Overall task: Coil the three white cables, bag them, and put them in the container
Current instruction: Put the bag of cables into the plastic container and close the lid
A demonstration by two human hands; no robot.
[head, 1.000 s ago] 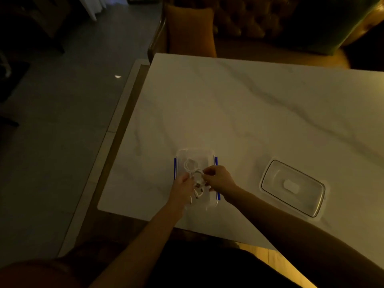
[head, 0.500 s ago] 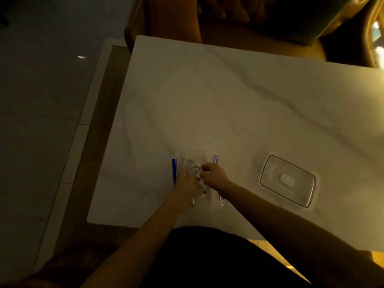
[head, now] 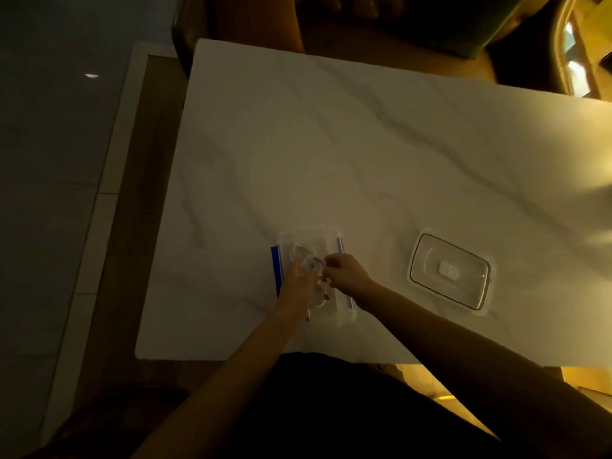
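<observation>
A clear plastic container (head: 313,235) with blue side clasps stands near the table's front edge. White cables (head: 306,256) lie looped inside it, some with plug ends showing. My left hand (head: 299,281) is over the container with its fingers closed on a loop of white cable. My right hand (head: 344,271) pinches the same bundle from the right side. I cannot make out a bag in the dim light.
The container's clear lid (head: 450,271) lies upside down to the right on the white marble table (head: 364,154). An orange tufted sofa (head: 364,14) stands beyond the far edge. Grey tiled floor (head: 49,160) lies to the left.
The camera has tilted down and shifted, so the table fills more of the view. Both hands stay over the container, working the white cable; the left hand has slid slightly further in.
</observation>
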